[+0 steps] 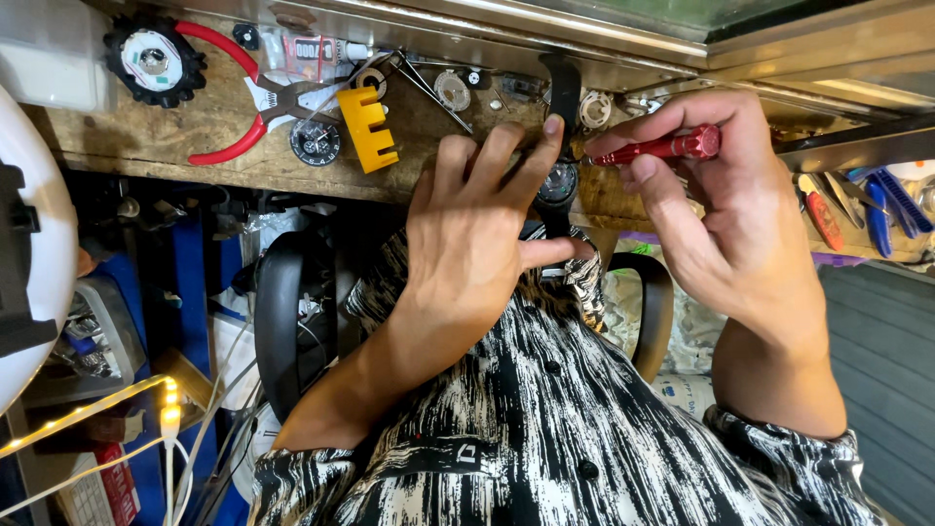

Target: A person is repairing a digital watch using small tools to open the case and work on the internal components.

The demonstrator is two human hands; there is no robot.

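Left hand [477, 234] pins a black wristwatch [558, 183], fingers closed; right hand [716, 195] grips a red screwdriver [662, 147], tip seemingly touching it

Your left hand [477, 244] and right hand [726, 209] crowd the watch [557, 183] from both sides; only a thin gap between them; left of you, yellow block [368, 127], red pliers [239, 93] and a loose watch case [315, 142] clutter the bench [146, 141]; far edge blocked by the metal rail [487, 39]; tools [857, 205] block the right.
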